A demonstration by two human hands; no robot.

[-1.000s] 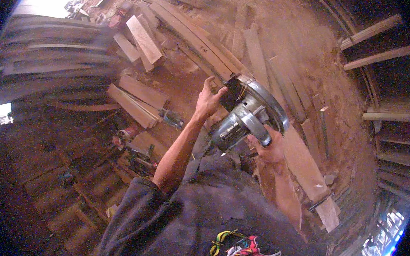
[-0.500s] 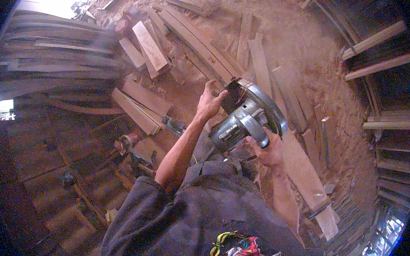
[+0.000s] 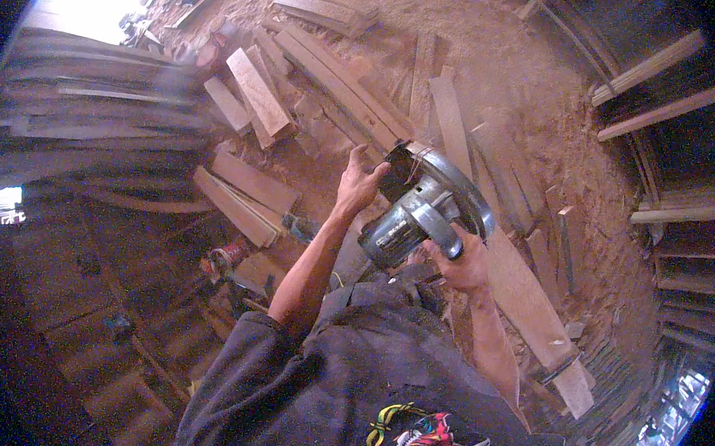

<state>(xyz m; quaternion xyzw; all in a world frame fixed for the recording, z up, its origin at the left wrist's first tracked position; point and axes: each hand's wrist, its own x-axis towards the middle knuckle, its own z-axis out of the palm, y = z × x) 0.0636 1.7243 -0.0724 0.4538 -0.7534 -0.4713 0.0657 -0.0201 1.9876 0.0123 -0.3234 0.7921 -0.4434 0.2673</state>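
A circular saw [image 3: 396, 235] with a silver blade guard and dark motor housing rests on a long wooden board [image 3: 526, 305] running from upper left to lower right. My right hand [image 3: 464, 262] is wrapped round its rear handle. At the saw's front left, my left hand [image 3: 359, 183] has its thumb against the dark base plate, with one finger pointing forward. Its other fingers are partly hidden, but it appears to grip the plate's edge. The blade is out of sight under the guard. Past the saw, the board shows a long lengthwise line.
Sawdust covers the ground [image 3: 541, 87]. Cut wood blocks [image 3: 259, 92] and shorter planks [image 3: 243, 198] lie to the left, near a red-and-silver tool [image 3: 224, 261]. Stacked boards [image 3: 100, 106] stand farther left. Timber beams [image 3: 664, 112] jut in at the right. Tangled colourful cords [image 3: 417, 443] hang at my chest.
The saw and both my hands have shifted slightly toward me and to the left. The view has turned a little. My grip looks the same.
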